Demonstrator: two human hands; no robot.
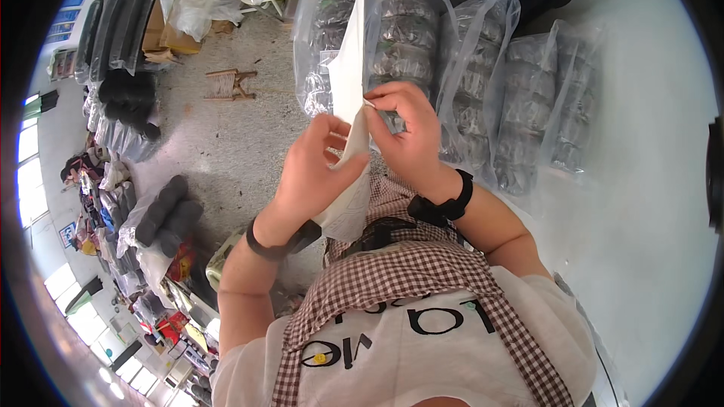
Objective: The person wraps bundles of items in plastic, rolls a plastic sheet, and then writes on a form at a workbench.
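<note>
A thin stack of white paper sheets (352, 68) stands on edge before my chest, seen nearly edge-on. Its lower sheet bends towards me and bears faint writing. My left hand (319, 167) holds the paper from the left side, thumb in front and fingers behind, partly hidden by the sheets. At the right edge, my right hand (408, 130) pinches a small piece or corner of the paper between thumb and index finger. Both wrists carry black bands. Below the hands is a brown checked apron (396, 271).
Tall clear plastic bags (475, 79) of dark bundles line the white wall (650, 181) ahead and right. A small wooden folding stool (230, 84) is on the speckled floor (220, 141). Cardboard (169, 37) and dark wrapped rolls (116, 28) lie at the far left.
</note>
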